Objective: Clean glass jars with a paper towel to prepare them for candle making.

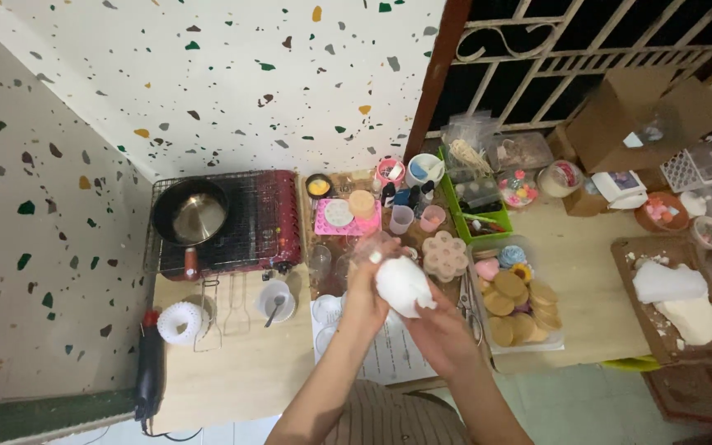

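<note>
white lump (402, 285) grasped by both grips, left hand (367, 288) & right hand (438, 330).

Matt white block in bare hands above pale wood

The white block (403, 284) looks smooth and matt, waxy. The table (249, 371) is pale, satiny wood. Far left, the pan (191, 213) shines as polished metal on a wire rack (245, 222). At right, a clear plastic tub (521, 317) holds dull tan discs; the cardboard box (628, 107) is matt brown.
</note>
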